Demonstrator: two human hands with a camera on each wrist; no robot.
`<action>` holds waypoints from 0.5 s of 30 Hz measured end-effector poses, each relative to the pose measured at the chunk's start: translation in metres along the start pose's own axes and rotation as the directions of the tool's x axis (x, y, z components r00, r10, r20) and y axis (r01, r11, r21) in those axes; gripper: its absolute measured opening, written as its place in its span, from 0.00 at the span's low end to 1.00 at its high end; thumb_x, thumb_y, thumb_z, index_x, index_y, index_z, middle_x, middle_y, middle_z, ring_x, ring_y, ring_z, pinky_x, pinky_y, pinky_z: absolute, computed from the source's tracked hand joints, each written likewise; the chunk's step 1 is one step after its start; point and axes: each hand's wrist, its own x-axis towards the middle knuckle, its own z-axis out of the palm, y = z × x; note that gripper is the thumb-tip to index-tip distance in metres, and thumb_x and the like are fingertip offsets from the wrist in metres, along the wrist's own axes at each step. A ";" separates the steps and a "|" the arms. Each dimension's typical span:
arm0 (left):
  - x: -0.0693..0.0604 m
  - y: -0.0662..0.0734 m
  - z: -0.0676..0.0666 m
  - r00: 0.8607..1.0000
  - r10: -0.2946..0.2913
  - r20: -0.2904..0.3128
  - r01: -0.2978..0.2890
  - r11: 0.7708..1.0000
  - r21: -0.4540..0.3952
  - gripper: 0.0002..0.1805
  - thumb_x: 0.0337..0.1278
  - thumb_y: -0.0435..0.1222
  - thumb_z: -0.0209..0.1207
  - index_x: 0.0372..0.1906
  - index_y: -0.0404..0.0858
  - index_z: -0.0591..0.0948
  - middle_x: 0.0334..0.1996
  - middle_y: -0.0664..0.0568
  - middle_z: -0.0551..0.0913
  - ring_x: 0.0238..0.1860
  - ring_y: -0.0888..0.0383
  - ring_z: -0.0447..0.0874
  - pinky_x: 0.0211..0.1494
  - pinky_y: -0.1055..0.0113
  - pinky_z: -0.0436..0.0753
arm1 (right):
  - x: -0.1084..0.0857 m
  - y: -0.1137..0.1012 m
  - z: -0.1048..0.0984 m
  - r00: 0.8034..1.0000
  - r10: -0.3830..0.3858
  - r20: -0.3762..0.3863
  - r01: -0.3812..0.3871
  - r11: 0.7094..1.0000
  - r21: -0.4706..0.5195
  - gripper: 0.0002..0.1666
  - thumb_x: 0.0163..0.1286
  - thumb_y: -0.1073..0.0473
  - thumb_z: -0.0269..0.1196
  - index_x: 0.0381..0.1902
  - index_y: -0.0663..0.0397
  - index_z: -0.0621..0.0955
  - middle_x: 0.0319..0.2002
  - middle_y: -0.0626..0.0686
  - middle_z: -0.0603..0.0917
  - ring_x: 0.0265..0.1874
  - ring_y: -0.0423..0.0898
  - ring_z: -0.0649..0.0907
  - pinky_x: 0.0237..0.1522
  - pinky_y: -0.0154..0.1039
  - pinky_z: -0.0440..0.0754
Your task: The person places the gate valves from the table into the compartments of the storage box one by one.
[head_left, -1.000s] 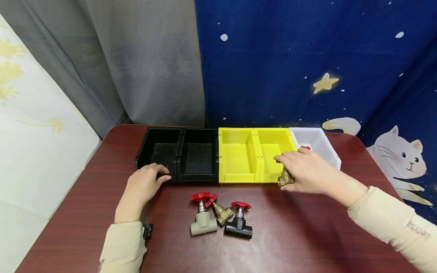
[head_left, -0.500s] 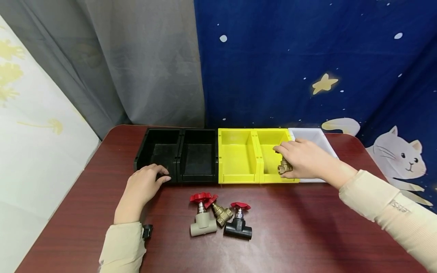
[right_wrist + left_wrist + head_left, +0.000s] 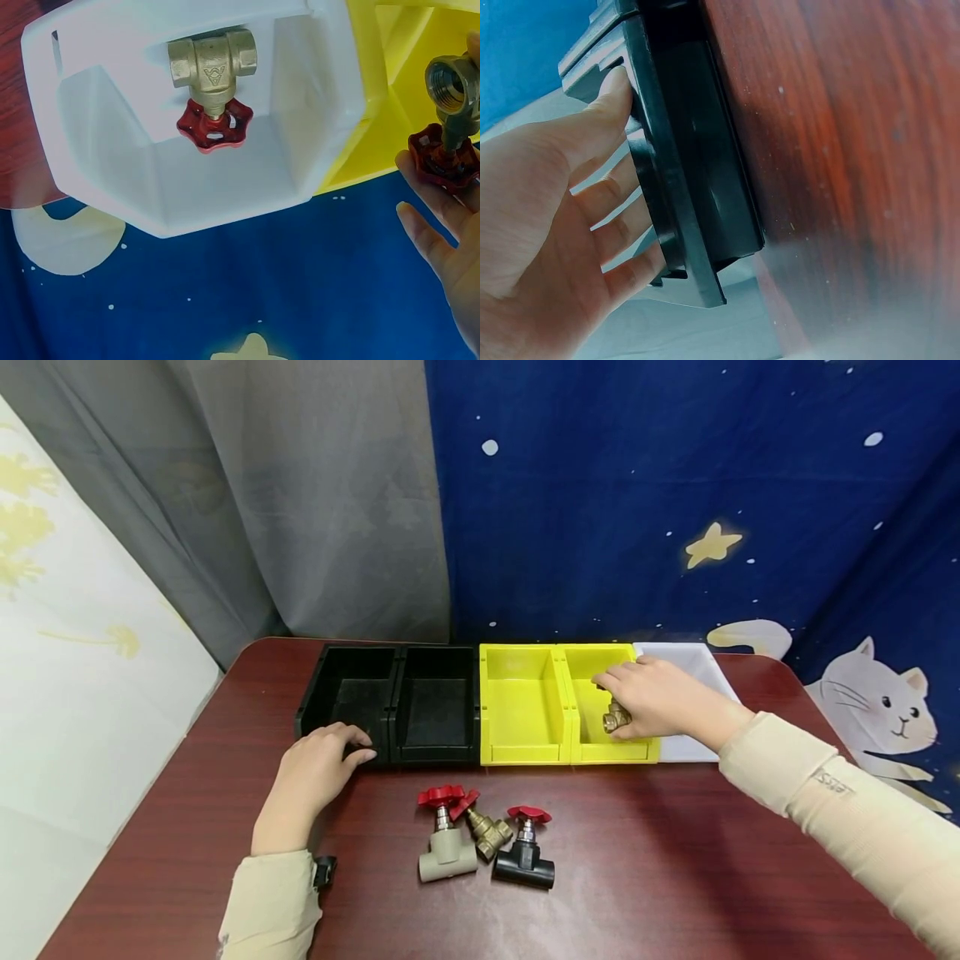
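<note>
Valve (image 3: 617, 718), gripped by right-hand fingers (image 3: 622, 680), has moved farther over the right yellow bin (image 3: 611, 753).

Dull metal valve (image 3: 454, 126), 2 smooth plastic black bins (image 3: 394, 706), glossy wood tabletop (image 3: 622, 877)

Head view: we get bright, even light | soft shadow on the tabletop (image 3: 637, 902), right-front of the row of bins (image 3: 525, 752) | pale sheen farther in front of the row | left wrist: we see milky glare beside the row | right wrist: we find gentle shading within it
</note>
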 end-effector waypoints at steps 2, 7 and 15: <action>0.000 0.000 0.000 1.000 -0.002 0.003 0.002 1.000 -0.003 0.09 0.61 0.40 0.67 0.43 0.41 0.85 0.42 0.46 0.84 0.46 0.42 0.81 0.50 0.41 0.79 | 0.003 0.001 0.002 1.000 0.005 0.011 -0.005 1.000 0.020 0.45 0.49 0.39 0.77 0.55 0.65 0.78 0.46 0.59 0.83 0.44 0.56 0.84 0.51 0.55 0.80; 0.000 0.000 0.000 1.000 -0.007 0.008 0.007 1.000 -0.006 0.09 0.61 0.40 0.66 0.43 0.41 0.85 0.42 0.46 0.84 0.46 0.42 0.81 0.50 0.41 0.79 | 0.010 0.006 0.006 0.999 0.017 0.035 -0.019 0.997 0.072 0.44 0.49 0.39 0.76 0.54 0.65 0.77 0.43 0.58 0.83 0.39 0.55 0.84 0.47 0.54 0.82; 0.001 0.000 -0.001 1.000 -0.002 0.000 0.002 1.000 -0.002 0.08 0.61 0.40 0.67 0.42 0.42 0.86 0.41 0.47 0.84 0.45 0.43 0.82 0.49 0.42 0.79 | 0.023 0.012 0.013 0.997 0.033 0.067 -0.041 0.992 0.116 0.43 0.49 0.42 0.77 0.53 0.66 0.77 0.40 0.57 0.82 0.34 0.54 0.82 0.45 0.53 0.83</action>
